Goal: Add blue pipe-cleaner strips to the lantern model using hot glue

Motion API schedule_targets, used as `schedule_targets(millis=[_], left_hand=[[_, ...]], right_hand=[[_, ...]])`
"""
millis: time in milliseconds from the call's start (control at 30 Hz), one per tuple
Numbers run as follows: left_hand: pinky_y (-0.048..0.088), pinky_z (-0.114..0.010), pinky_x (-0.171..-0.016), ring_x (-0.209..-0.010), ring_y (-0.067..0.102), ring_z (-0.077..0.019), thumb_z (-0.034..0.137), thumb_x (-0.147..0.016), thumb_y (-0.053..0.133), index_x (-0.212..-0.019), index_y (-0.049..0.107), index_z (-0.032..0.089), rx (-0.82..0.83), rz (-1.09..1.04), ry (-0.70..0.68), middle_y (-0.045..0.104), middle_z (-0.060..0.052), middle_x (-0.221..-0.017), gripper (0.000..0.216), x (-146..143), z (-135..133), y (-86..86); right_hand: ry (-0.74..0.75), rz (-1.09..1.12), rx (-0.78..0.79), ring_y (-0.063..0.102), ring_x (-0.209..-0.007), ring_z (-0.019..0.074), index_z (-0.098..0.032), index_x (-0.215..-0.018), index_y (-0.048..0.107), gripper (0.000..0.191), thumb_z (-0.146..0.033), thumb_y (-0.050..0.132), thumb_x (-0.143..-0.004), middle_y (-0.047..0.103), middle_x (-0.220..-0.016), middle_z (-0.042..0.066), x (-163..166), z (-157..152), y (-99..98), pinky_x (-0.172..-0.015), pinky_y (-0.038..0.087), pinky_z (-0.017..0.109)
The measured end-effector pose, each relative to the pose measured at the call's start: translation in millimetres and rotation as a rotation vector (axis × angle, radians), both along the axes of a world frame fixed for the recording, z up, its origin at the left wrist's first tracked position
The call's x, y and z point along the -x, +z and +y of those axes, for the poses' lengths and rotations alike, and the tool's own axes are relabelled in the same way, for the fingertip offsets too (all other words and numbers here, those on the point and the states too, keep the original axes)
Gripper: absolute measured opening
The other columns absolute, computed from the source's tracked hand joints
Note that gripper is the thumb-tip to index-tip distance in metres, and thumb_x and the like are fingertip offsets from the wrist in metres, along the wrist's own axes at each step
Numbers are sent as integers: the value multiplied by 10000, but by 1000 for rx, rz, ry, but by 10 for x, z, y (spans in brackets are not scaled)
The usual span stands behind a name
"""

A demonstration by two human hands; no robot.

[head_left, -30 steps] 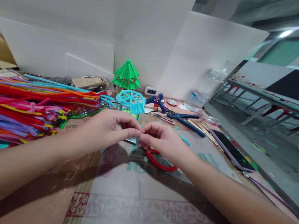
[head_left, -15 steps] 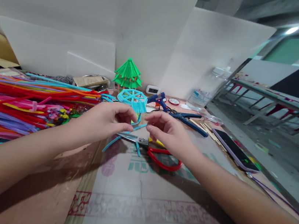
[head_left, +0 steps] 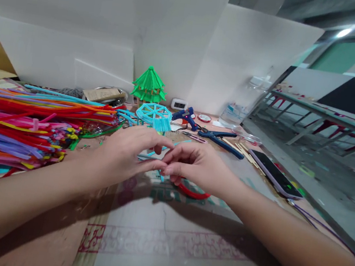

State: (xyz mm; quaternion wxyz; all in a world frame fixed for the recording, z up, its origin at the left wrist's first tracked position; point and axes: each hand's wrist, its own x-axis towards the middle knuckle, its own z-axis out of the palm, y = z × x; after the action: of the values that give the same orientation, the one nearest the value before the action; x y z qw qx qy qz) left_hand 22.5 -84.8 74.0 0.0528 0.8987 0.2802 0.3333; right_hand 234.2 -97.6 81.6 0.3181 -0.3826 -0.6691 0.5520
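In the middle, my two hands meet at the fingertips above the table. My left hand [head_left: 132,151] has its index finger and thumb stretched out and apart, their tips touching the fingers of my right hand [head_left: 197,164]. The right fingers are curled and pinched against the thumb; whatever they hold, if anything, is hidden. Beneath the hands lie scissors with red handles [head_left: 194,191], mostly covered, and light blue pipe cleaner strips, partly seen. Just beyond stands a light blue wheel-shaped frame [head_left: 154,111] with a fringed edge. A green tiered pagoda-like roof [head_left: 149,85] rises behind it.
Bundles of coloured pipe cleaners [head_left: 16,128] fill the left. A blue glue gun [head_left: 186,117], blue-handled pliers [head_left: 224,142], wooden sticks [head_left: 243,153], a phone [head_left: 274,173] and a water bottle [head_left: 243,100] stand or lie to the right. White boards [head_left: 177,40] rise behind.
My hands have come together from a small gap, so their fingertips now touch. They sit slightly lower and cover more of the scissors. The view has shifted slightly.
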Motion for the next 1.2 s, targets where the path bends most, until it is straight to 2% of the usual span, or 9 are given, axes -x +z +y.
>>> schedule_targets(millis=[133,400,500,600,700,800,967,1100,1200], left_hand=[[468,-264,-821,-941,648,-170,416,-910,660,-1179,638,269,18,-17,-27,707,-17,-1014,307,34,23,-10],[487,-291,-885,-982,657,-182,449,-928,624,-1222,613,249,-82,-43,-13,711,-33,-1080,356,68,39,-15],[494,-271,-855,-950,658,-166,436,-906,659,-1223,609,269,-110,-105,-28,711,-13,-1055,361,72,40,-4],[496,-260,-850,-951,655,-156,401,-914,660,-1239,593,272,-119,-109,-18,707,-7,-1054,356,69,41,-6],[496,-270,-867,-972,655,-161,396,-912,665,-1236,589,264,-137,-85,-8,706,-15,-1077,358,69,44,-30],[493,-295,-890,-1001,651,-179,429,-913,653,-1208,599,257,-134,-39,-6,703,-28,-1089,346,73,34,-47],[483,-329,-903,-1025,642,-200,459,-938,605,-1189,618,236,-48,56,-30,702,-44,-1094,336,44,-45,22],[475,-364,-872,-1024,640,-239,505,-909,627,-1170,659,239,23,230,9,710,-48,-1094,374,-10,-44,8],[459,-385,-889,-1008,636,-245,402,-932,624,-1116,703,233,-23,424,-5,697,-63,-1122,262,-30,78,-180]], right_hand=[[69,40,59,605,-543,99,-180,-731,657,129,-269,739,-776,684,-662,-8,-10,-19,23,-542,516,241],[91,22,-171,577,-633,94,-207,-869,483,149,-286,484,-996,627,-728,-20,-12,-112,0,-610,488,230],[36,34,-264,617,-688,110,-197,-934,550,96,-288,574,-953,661,-787,-7,-49,-73,40,-646,506,244],[19,-88,-474,653,-761,128,-191,-988,652,157,-252,714,-857,704,-856,4,-88,-62,96,-700,511,250],[28,-240,-664,668,-773,126,-194,-938,706,61,-211,662,-899,742,-861,9,-119,-84,129,-711,491,238],[63,-328,-769,672,-775,128,-191,-917,710,125,-152,591,-923,754,-866,16,-134,-120,130,-701,470,233],[118,-488,-921,515,-612,101,-188,-864,623,134,-109,515,-878,615,-708,-19,-106,-186,98,-582,363,230],[-44,-454,-891,464,-593,104,-204,-821,528,103,-133,470,-869,534,-683,-32,-158,-105,141,-569,352,232],[-261,-319,-848,470,-592,115,-214,-754,483,195,-142,404,-917,517,-664,-22,-284,25,247,-568,366,248]])
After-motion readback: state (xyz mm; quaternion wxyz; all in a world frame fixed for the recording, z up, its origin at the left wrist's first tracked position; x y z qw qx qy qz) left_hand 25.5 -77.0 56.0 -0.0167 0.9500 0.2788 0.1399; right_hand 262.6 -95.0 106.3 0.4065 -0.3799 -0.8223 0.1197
